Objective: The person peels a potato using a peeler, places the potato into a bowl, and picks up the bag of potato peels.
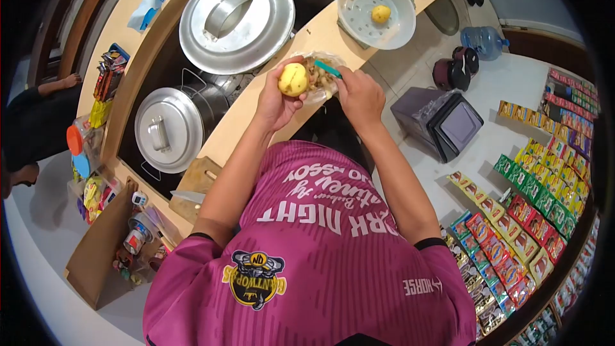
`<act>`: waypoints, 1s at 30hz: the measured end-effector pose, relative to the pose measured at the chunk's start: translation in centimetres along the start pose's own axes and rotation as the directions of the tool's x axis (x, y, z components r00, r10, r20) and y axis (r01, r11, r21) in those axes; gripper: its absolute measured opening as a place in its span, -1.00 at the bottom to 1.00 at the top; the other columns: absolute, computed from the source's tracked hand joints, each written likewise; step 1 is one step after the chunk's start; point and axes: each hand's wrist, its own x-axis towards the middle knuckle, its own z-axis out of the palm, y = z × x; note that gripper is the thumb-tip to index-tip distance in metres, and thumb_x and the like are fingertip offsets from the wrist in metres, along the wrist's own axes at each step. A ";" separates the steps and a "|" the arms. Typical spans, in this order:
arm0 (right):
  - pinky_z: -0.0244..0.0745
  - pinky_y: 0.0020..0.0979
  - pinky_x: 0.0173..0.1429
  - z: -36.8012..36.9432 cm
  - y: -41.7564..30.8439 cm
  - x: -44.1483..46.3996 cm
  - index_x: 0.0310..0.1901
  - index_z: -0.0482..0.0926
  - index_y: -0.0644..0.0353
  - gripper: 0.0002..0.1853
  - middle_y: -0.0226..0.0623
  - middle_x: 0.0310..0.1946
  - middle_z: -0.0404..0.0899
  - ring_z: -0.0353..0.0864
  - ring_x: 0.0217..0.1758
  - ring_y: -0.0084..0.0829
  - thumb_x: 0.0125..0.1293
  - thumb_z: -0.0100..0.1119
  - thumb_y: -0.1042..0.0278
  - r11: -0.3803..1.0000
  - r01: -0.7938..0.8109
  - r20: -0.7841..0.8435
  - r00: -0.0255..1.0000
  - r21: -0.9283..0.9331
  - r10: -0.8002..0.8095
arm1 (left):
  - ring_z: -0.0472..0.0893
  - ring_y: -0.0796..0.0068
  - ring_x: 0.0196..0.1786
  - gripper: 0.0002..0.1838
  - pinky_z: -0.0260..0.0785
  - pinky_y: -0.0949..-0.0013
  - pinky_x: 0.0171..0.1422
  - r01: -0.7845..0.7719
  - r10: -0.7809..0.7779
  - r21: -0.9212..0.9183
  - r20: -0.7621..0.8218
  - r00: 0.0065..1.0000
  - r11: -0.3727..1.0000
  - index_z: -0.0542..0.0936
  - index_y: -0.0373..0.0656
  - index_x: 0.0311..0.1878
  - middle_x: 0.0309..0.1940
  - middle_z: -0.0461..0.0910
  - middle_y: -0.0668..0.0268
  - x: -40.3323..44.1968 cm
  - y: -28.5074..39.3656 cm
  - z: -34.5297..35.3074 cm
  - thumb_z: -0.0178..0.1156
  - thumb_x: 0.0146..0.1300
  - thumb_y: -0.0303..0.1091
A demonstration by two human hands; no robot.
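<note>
A mostly peeled yellow potato (293, 79) with some brown specks rests in my left hand (276, 99), whose fingers curl round it. My right hand (362, 98) grips a peeler with a green handle (328, 69); its blade end is too small to make out. Just behind and below the two hands lies a clear plastic bag (318, 94) holding brown peelings. Farther back on the counter stands a white perforated basin (348, 1) with one peeled potato (380, 14) in it.
Two lidded metal pots, a large one (211, 51) and a smaller one (182, 128), stand left of the wooden counter (234, 125). A knife (188, 197) lies on a cutting board (204, 176). At right are a dark bin (416, 115) and hanging sachets (506, 230). Another person (38, 115) is at far left.
</note>
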 end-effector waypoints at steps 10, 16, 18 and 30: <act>0.51 -0.02 -0.25 -1.7 -2.3 -0.4 -0.11 0.61 0.07 -0.80 -0.16 -0.36 0.66 0.66 -0.28 0.02 0.32 0.27 0.20 0.900 -0.130 0.097 0.990 0.415 0.098 | 0.54 0.54 -0.45 -0.55 0.32 0.61 -0.54 0.037 -0.037 -0.014 -0.041 0.998 0.999 0.46 -0.06 0.22 -0.24 0.61 0.27 1.3 -0.8 0.1 -0.11 0.54 0.06; 0.49 -0.06 -0.33 -2.0 -3.2 -0.7 -0.22 0.55 0.10 -0.82 -0.18 -0.42 0.63 0.65 -0.33 0.01 0.31 0.29 0.21 0.903 -0.069 0.047 0.997 0.424 0.054 | 0.53 0.54 -0.47 -0.57 0.26 0.59 -0.55 0.032 -0.032 -0.007 -0.037 0.999 0.999 0.48 -0.06 0.18 -0.30 0.56 0.33 1.1 -1.4 0.6 -0.10 0.55 0.06; 0.48 -0.06 -0.35 -2.0 -3.3 -0.5 -0.23 0.54 0.10 -0.81 -0.19 -0.43 0.63 0.64 -0.36 0.00 0.29 0.31 0.21 0.910 -0.050 0.025 0.999 0.412 0.044 | 0.51 0.54 -0.48 -0.57 0.24 0.59 -0.56 0.037 -0.037 0.001 -0.028 0.999 0.999 0.48 -0.06 0.18 -0.30 0.56 0.33 1.0 -1.4 0.7 -0.11 0.55 0.06; 0.45 0.01 -0.37 -1.0 -2.3 0.2 -0.28 0.50 0.12 -0.76 -0.16 -0.46 0.63 0.64 -0.36 0.06 0.35 0.26 0.14 0.929 -0.121 0.057 0.993 0.349 0.108 | 0.42 0.58 -0.56 -0.47 0.20 0.61 -0.60 0.109 -0.110 0.029 0.055 0.992 0.994 0.50 -0.22 0.01 -0.25 0.60 0.19 0.6 -0.8 0.6 -0.14 0.51 0.12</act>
